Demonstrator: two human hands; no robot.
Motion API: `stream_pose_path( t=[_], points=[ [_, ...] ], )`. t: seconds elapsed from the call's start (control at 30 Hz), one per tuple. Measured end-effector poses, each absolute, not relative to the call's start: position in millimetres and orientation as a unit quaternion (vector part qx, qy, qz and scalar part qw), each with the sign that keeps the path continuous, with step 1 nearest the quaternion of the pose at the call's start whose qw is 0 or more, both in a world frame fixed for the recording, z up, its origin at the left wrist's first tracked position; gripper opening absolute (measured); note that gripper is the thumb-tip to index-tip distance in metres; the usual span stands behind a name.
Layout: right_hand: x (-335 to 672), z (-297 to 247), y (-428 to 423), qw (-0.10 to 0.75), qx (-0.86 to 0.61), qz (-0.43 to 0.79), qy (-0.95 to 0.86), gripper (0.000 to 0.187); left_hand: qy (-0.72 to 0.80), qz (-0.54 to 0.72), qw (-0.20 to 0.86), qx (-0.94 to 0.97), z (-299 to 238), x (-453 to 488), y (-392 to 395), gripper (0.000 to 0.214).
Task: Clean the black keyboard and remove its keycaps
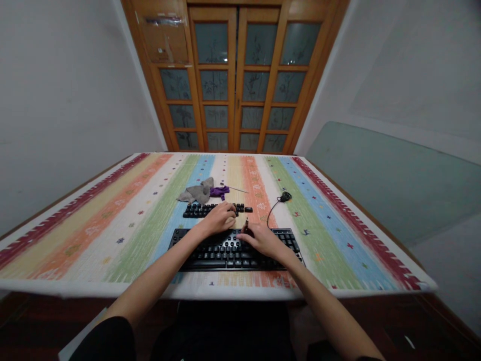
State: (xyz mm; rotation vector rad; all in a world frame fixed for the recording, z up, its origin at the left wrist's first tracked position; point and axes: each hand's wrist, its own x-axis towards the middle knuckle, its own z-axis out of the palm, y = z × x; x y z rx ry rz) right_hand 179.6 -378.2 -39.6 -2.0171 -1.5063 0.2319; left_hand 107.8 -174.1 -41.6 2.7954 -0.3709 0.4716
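A black keyboard (225,262) lies near the table's front edge, with keycaps off part of its upper area. Beyond it, loose black keycaps (191,211) stand in rows. My left hand (220,218) is over the right part of these rows, fingers bent down and closed at the keycaps; what lies between the fingertips is hidden. Above the keyboard's upper edge, my right hand (261,239) is closed around a small dark tool (246,226) whose thin tip points up. Its exact kind is too small to tell.
Grey cloth (199,192) and a purple cloth (219,191) lie behind the keycaps, near a thin rod (239,190). A coiled black cable (284,196) runs toward the keyboard. A striped cloth (143,240) covers the table; wooden doors (236,85) stand behind.
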Motion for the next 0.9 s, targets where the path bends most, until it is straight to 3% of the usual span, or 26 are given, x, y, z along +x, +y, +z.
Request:
stream_pose_path(
  t=[0.17, 0.43, 0.9],
  points=[
    [192.0, -40.9, -371.6, 0.336, -0.747, 0.12, -0.56, 0.038, -0.149, 0.124, 0.213, 0.958, -42.8, 83.7, -185.7, 0.015],
    [201.0, -46.0, -368.9, 0.396, -0.74, 0.182, -0.513, 0.046, -0.148, 0.084, 0.241, 0.955, -41.7, 70.9, -193.9, 0.012],
    [199.4, -26.7, -384.7, 0.409, -0.718, 0.129, -0.549, 0.036, -0.155, 0.1, 0.263, 0.947, -32.4, 80.1, -211.0, 0.021]
  ],
)
